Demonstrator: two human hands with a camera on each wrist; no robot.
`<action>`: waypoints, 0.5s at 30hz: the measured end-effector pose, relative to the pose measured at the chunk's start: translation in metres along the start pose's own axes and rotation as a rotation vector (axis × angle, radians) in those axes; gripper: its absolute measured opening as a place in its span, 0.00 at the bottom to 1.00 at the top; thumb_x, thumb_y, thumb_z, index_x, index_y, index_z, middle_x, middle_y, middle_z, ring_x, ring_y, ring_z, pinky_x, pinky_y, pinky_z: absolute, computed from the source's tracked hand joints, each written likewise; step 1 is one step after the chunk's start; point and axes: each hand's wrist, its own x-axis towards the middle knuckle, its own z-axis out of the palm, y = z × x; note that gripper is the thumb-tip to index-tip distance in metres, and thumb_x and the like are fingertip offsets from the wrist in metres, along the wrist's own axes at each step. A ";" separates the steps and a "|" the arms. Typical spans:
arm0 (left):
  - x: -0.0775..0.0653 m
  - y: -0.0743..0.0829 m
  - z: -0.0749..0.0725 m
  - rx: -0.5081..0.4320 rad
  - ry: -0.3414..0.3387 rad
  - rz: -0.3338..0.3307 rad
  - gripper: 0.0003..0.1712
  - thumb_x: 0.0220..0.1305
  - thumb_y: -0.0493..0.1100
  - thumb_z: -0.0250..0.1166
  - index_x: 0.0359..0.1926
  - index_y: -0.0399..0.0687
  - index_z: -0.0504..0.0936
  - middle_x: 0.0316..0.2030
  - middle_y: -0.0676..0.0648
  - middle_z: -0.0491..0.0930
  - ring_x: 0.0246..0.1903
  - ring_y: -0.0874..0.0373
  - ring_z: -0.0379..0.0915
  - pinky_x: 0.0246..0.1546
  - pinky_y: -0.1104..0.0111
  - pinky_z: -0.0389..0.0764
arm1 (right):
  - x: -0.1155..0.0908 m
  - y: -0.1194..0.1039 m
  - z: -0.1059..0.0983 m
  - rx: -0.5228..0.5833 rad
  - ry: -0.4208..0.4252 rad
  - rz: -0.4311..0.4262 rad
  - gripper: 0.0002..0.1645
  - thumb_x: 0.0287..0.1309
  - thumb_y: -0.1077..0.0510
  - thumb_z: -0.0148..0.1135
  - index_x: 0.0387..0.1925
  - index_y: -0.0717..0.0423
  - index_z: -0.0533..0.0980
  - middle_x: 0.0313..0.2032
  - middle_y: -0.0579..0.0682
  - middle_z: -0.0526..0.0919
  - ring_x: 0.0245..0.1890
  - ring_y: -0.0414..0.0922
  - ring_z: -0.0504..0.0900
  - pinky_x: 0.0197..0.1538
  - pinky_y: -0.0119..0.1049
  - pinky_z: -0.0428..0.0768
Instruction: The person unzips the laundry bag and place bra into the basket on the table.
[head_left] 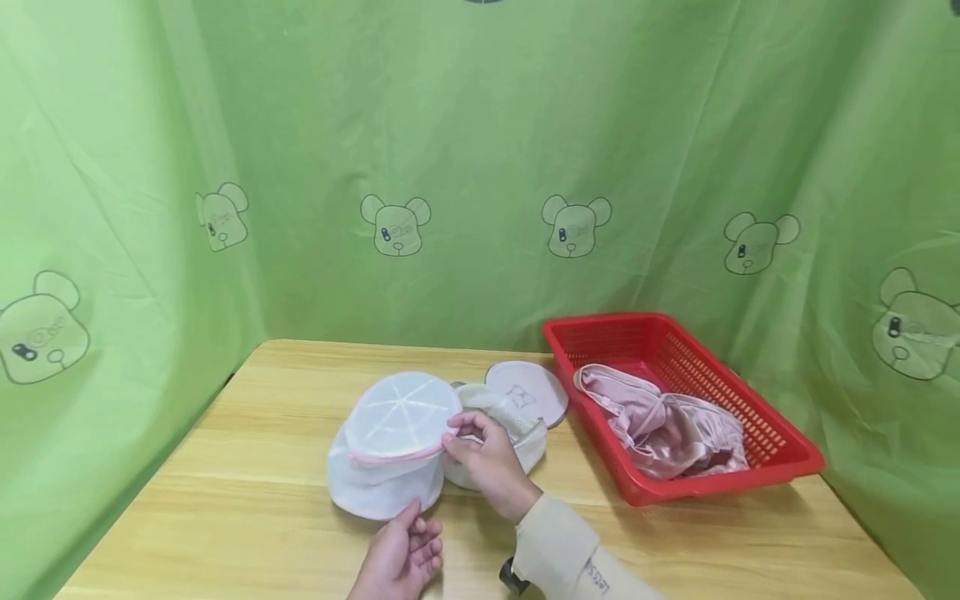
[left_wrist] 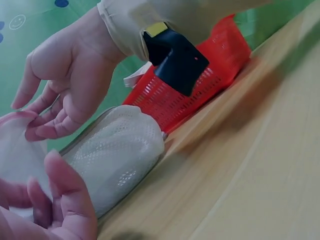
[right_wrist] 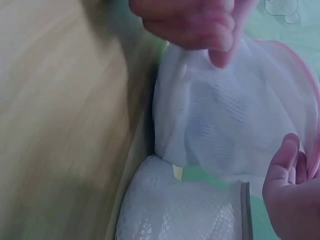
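Note:
A white round mesh laundry bag [head_left: 405,417] with a pink zip rim and a spoked top stands on the table. My right hand [head_left: 491,462] pinches its pink rim at the right side, thumb and fingertips on the edge; the right wrist view shows this hand [right_wrist: 292,195] at the rim too. My left hand [head_left: 401,550] is at the bag's near lower edge, fingers loosely curled and a fingertip right at the fabric. In the left wrist view, the left thumb [left_wrist: 72,197] stands apart from the fingers. Just right of it, partly behind my right hand, sits a second mesh bag [left_wrist: 120,155] with a grey rim.
A flat round pink piece with a dark edge and a printed figure [head_left: 528,392] lies behind the second bag. To the right stands a red plastic basket [head_left: 757,479] holding crumpled pink satin fabric [head_left: 667,425]. Green printed curtain [head_left: 480,167] surrounds the wooden table [head_left: 247,467].

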 end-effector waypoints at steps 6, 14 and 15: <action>0.000 0.002 0.003 0.166 -0.119 0.038 0.17 0.70 0.51 0.56 0.26 0.49 0.77 0.30 0.51 0.81 0.25 0.64 0.75 0.25 0.75 0.77 | 0.002 -0.003 -0.005 0.027 0.061 0.014 0.15 0.61 0.69 0.59 0.48 0.72 0.70 0.37 0.55 0.74 0.33 0.42 0.78 0.43 0.37 0.83; -0.002 0.003 0.002 0.009 -0.535 0.379 0.19 0.74 0.37 0.45 0.35 0.49 0.84 0.34 0.52 0.84 0.27 0.67 0.78 0.24 0.78 0.79 | 0.003 -0.005 -0.014 0.059 0.100 0.024 0.16 0.61 0.71 0.58 0.49 0.72 0.69 0.36 0.55 0.74 0.30 0.42 0.77 0.39 0.34 0.83; -0.003 0.003 0.002 -0.033 -0.556 0.444 0.21 0.74 0.35 0.43 0.36 0.49 0.83 0.34 0.52 0.84 0.27 0.67 0.78 0.24 0.78 0.79 | 0.004 -0.005 -0.014 0.065 0.105 0.026 0.16 0.61 0.71 0.58 0.49 0.72 0.69 0.36 0.55 0.74 0.30 0.42 0.77 0.39 0.33 0.82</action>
